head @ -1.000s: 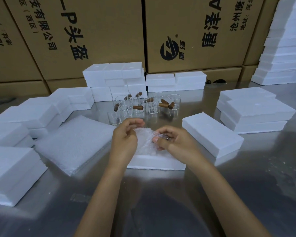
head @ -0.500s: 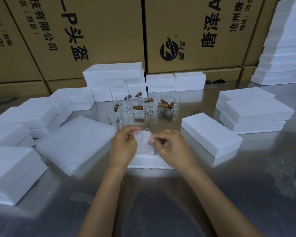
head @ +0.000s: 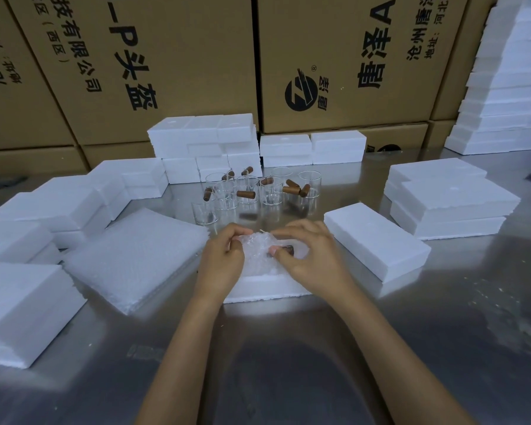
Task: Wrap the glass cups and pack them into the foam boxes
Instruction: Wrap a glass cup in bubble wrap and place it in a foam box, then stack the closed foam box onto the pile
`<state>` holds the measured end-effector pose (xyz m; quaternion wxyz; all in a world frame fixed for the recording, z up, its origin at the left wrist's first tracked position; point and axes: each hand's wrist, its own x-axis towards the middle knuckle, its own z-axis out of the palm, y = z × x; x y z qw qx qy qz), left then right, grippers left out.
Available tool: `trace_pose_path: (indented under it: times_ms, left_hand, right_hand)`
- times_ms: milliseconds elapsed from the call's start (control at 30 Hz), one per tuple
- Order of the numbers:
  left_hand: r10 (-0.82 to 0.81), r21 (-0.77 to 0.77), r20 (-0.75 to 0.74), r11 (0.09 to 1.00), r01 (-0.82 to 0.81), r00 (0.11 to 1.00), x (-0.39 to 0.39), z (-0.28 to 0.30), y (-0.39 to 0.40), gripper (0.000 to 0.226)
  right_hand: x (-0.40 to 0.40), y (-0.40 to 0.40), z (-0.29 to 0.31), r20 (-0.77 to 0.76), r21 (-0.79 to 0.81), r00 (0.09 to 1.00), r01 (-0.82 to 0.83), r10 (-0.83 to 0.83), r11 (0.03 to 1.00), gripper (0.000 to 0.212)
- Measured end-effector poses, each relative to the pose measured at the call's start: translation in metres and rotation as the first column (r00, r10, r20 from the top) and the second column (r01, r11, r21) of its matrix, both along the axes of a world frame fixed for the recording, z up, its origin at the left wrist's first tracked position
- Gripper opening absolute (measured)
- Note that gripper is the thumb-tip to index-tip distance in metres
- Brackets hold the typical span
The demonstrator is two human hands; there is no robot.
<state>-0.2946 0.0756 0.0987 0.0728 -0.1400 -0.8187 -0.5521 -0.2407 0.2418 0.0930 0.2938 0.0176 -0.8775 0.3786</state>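
Both grips are closed on one bundle: your left hand (head: 224,262) and right hand (head: 313,256) pinch the bubble wrap (head: 258,253) around a glass cup (head: 284,250), just above the open foam box (head: 267,291) on the bench (head: 442,332). Wrapping appears nearly complete. Next, tuck the loose ends and lower the bundle into the box. Unwrapped cups (head: 249,191) stand just behind.

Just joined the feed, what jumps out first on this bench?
Dead centre, the left hand and right hand grip a bubble-wrapped cup over an open foam box. Behind them stands a cluster of bare glass cups with brown wooden handles, ringed by white foam boxes.
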Motion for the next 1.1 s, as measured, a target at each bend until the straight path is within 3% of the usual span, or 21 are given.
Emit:
trace_pose_path:
  times_ms: [100,167,233,367,533,600,700,767,833,933,1000,1100]
  left_hand:
    - [-0.002,0.037,0.023,0.999,0.001,1.0,-0.001,0.001,-0.001,0.04]
    - [0.001,0.07,0.047,0.998,-0.004,0.999,-0.001,0.001,0.0,0.041]
    - [-0.002,0.09,0.056,0.996,-0.003,0.998,0.0,0.001,0.0,0.041]
    - [-0.019,0.114,0.051,0.993,0.013,0.999,0.001,0.0,0.002,0.042]
    - [-0.032,0.15,0.121,0.989,0.013,0.992,0.002,0.001,0.003,0.042]
    - [-0.022,0.189,0.18,0.982,-0.013,0.983,0.004,0.003,0.004,0.04]
    - [-0.039,0.273,0.306,0.961,-0.048,0.951,0.005,0.008,0.006,0.03]
    - [-0.094,0.363,0.373,0.931,-0.051,0.923,0.007,0.011,0.007,0.029]
    - [-0.14,0.456,0.39,0.888,-0.059,0.91,0.008,0.016,0.006,0.036]
    - [-0.17,0.568,0.36,0.82,-0.071,0.918,0.008,0.022,0.003,0.054]
    - [-0.199,0.588,0.341,0.808,-0.043,0.919,0.009,0.026,0.0,0.064]
    - [-0.234,0.56,0.371,0.829,-0.015,0.899,0.012,0.029,-0.001,0.058]
  right_hand:
    - [0.002,0.016,0.008,-0.073,-0.111,0.985,0.149,-0.158,0.983,0.026]
    - [0.006,0.036,0.012,-0.071,-0.026,0.901,0.428,-0.428,0.904,0.037]
    - [0.012,0.06,0.012,0.047,0.151,0.771,0.624,-0.636,0.767,0.056]
    - [0.02,0.083,0.003,0.336,0.394,0.607,0.604,-0.72,0.693,0.077]
    - [0.018,0.09,-0.003,0.41,0.368,0.553,0.628,-0.726,0.686,0.072]
    - [0.016,0.091,-0.001,0.404,0.298,0.599,0.628,-0.691,0.719,0.069]
    - [0.014,0.082,0.011,0.313,0.015,0.804,0.528,-0.506,0.849,0.065]
    - [0.015,0.069,0.023,0.221,-0.191,0.933,0.328,-0.285,0.925,0.062]
    - [0.021,0.051,0.035,0.141,-0.273,0.988,0.093,-0.056,0.957,0.062]
    - [0.029,0.03,0.042,0.133,-0.102,0.984,-0.108,0.121,0.989,0.068]
    - [0.031,0.023,0.043,0.156,0.042,0.981,-0.122,0.115,0.992,0.068]
    - [0.032,0.021,0.044,0.175,0.138,0.981,-0.112,0.087,0.984,0.067]
